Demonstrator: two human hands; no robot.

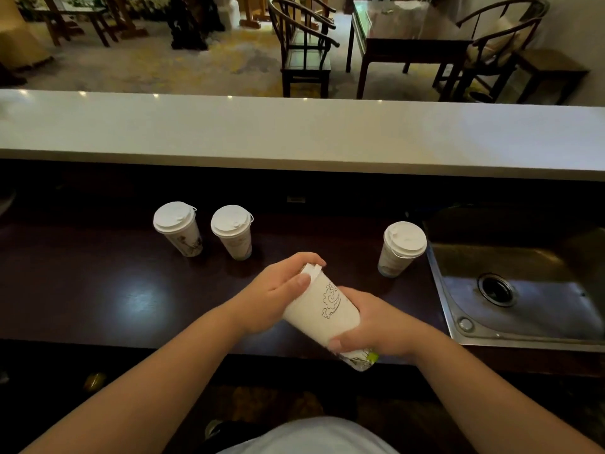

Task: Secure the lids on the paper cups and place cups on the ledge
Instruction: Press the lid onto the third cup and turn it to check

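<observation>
Both hands grip one tilted cup [327, 314] — left hand [281, 290] cupping its lid [311, 269], right hand [376, 329] low.

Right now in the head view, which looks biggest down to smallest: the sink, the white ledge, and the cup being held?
1. White ledge, spanning the whole frame.
2. Sink, cut off at the right edge.
3. Held cup, though nearness to the camera enlarges it.

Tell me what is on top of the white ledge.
Nothing stands on the visible stretch of the ledge; only small light reflections show. All three lidded cups remain on the dark counter below. The ledge's far ends run out of frame.
</observation>
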